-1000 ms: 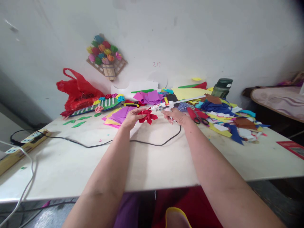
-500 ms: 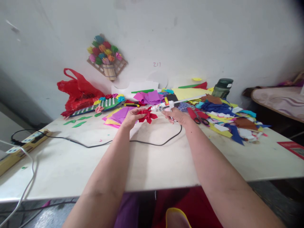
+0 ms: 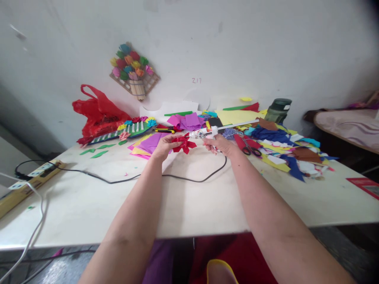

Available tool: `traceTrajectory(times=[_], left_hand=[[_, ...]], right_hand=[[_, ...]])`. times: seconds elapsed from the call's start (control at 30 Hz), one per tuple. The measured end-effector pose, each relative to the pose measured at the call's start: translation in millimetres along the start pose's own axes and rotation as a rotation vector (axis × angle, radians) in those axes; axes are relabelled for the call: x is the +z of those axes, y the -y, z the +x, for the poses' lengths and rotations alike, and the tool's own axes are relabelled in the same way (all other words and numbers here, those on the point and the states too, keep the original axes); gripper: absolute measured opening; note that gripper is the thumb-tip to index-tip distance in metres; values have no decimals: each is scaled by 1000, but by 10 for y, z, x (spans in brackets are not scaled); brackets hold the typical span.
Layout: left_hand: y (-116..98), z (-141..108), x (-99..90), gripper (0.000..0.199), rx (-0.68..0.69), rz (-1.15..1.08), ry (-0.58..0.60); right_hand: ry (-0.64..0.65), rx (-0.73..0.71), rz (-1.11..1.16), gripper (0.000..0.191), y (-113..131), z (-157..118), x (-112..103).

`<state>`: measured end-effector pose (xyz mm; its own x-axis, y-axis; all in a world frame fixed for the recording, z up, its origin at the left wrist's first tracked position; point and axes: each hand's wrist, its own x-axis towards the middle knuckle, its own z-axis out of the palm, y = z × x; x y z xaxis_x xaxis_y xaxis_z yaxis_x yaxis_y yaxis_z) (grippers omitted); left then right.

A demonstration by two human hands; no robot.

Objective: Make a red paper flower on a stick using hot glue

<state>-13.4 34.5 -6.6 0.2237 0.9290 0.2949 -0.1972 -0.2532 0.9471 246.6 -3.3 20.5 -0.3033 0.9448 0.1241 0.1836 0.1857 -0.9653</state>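
Observation:
A red paper flower (image 3: 184,144) with pointed petals is pinched in my left hand (image 3: 166,146), above the middle of the table. My right hand (image 3: 219,144) is wrapped round the handle of a white glue gun (image 3: 211,131), whose nozzle points left at the top of the flower. A long white stick (image 3: 239,124) runs out behind the gun to the right. From below the gun a black cord (image 3: 189,179) curves left across the table. Whether the nozzle touches the flower is too small to tell.
Purple and yellow sheets (image 3: 151,145) lie left of the flower. Scissors (image 3: 251,147) and a heap of coloured scraps (image 3: 275,138) are at right, near a dark green bottle (image 3: 278,111). A red bag (image 3: 100,110) and power strip (image 3: 32,181) are at left.
The view has shifted very slightly. Both hands keep almost the same place, with the flower and the glue gun still held.

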Motion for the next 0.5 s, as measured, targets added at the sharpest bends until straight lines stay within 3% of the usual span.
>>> traceTrajectory(times=[0.33, 0.5], left_hand=[[-6, -1, 8, 48, -9, -34, -25], [-18, -4, 15, 50, -4, -55, -51]], right_hand=[[-21, -32, 16, 50, 59, -23, 4], [-30, -87, 131, 52, 31, -22, -18]])
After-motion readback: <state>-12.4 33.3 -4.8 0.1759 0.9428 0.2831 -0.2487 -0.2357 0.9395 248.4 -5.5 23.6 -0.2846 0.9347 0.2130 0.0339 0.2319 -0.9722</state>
